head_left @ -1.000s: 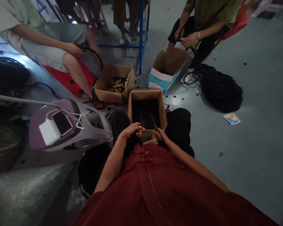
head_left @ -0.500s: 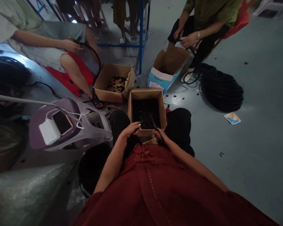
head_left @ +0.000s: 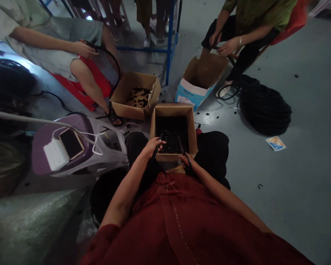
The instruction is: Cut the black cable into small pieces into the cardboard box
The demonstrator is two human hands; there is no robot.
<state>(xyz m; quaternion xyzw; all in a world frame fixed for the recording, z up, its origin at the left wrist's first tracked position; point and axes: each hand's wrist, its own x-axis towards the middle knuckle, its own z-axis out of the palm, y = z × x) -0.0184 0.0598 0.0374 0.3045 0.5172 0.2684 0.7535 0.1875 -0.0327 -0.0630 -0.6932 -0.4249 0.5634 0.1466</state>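
My left hand [head_left: 152, 147] is closed around a short black strip [head_left: 155, 151], which looks like rubber or cable and slants past the fingers at both ends. In my right hand [head_left: 186, 162] is a pair of scissors [head_left: 181, 144], gripped by its dark handles with the blades pointing up and away from me. Both hands are over the near edge of a cardboard box [head_left: 171, 157] between my knees. Inside that box lies a mass of black pieces [head_left: 169, 138], too dark to separate. The strip and the scissors are apart.
Ahead stand a cardboard box [head_left: 129, 107] with black pieces and a blue-white carton [head_left: 188, 94]. A purple stool [head_left: 41, 149] at left bears a phone [head_left: 71, 143] and a white device [head_left: 55, 154]. Black coiled tubing [head_left: 266, 106] lies right. Two seated people hold black tubing.
My left hand has risen slightly and turned, so the black strip now shows clearly. The scissors stay in my right hand, and the whole view has shifted a little.
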